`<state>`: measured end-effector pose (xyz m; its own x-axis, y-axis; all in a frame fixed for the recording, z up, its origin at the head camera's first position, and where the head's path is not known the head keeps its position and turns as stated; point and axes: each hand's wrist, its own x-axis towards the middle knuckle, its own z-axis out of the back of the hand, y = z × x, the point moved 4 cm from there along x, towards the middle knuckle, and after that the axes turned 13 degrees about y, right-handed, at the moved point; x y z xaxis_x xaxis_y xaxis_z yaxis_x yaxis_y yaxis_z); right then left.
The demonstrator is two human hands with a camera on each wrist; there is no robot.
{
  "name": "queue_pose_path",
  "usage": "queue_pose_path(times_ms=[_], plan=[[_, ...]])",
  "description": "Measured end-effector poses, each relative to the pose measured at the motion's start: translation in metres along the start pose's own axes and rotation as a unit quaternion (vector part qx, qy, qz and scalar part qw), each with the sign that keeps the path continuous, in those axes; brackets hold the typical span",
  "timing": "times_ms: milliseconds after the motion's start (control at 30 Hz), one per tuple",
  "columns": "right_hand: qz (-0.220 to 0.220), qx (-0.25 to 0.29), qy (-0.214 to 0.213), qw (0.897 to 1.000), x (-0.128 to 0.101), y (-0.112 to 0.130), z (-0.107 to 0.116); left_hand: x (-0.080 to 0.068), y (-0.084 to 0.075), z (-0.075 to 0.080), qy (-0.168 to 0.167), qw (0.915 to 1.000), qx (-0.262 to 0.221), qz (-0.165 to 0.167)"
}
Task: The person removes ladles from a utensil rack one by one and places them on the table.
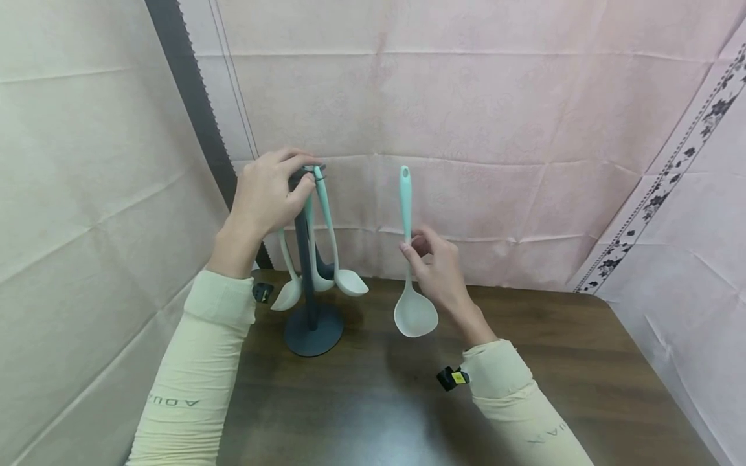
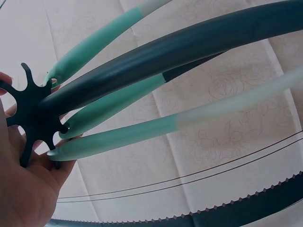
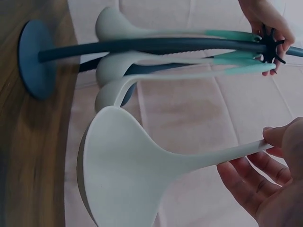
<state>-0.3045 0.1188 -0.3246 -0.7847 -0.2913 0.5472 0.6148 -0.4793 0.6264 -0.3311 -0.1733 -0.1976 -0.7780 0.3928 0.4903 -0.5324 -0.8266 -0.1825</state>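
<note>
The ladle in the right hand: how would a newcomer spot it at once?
On the dark wooden table, right of the grey utensil stand, the right hand pinches a ladle by its handle, bowl down. The other spoons hang from the stand; this ladle hangs free of it.

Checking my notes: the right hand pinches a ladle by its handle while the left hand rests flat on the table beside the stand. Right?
Not quite. The left hand grips the top of the stand, as the head view shows. The right hand does pinch the ladle by its handle.

1 stand (image 1: pixel 313 327) — 3 hanging ladles (image 1: pixel 350 281), 1 held ladle (image 1: pixel 414 312) — 2 hands (image 1: pixel 268 194).
</note>
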Motion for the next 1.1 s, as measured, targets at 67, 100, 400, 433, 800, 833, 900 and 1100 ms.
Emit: queue_pose_path(times_ms=[67, 100, 400, 433, 800, 833, 900, 1100], plan=[[-0.004, -0.006, -0.001, 1.0, -0.003, -0.004, 0.005, 0.0, 0.0, 0.001, 0.003, 1.0, 0.001, 0.001], [-0.006, -0.01, -0.001, 1.0, -0.005, -0.006, 0.007, -0.001, 0.0, 0.001, 0.004, 1.0, 0.001, 0.002], [-0.053, -0.012, 0.004, 0.999, -0.023, -0.03, 0.033, -0.001, -0.001, 0.002, -0.004, 1.0, 0.002, 0.0], [-0.056, -0.013, 0.002, 0.998, -0.025, -0.032, 0.036, -0.001, -0.001, 0.003, -0.004, 1.0, 0.002, -0.001], [-0.081, -0.04, -0.013, 0.996, -0.043, -0.057, 0.065, -0.001, 0.001, 0.001, -0.003, 1.0, 0.003, -0.001], [-0.085, -0.043, -0.013, 0.995, -0.045, -0.059, 0.067, -0.001, 0.001, 0.001, -0.003, 1.0, 0.003, 0.0], [-0.093, -0.045, -0.014, 0.995, -0.049, -0.062, 0.071, -0.001, 0.001, 0.001, -0.001, 1.0, 0.002, 0.0], [-0.106, -0.063, -0.023, 0.992, -0.058, -0.07, 0.083, -0.002, 0.001, 0.001, 0.004, 1.0, 0.0, 0.005]])
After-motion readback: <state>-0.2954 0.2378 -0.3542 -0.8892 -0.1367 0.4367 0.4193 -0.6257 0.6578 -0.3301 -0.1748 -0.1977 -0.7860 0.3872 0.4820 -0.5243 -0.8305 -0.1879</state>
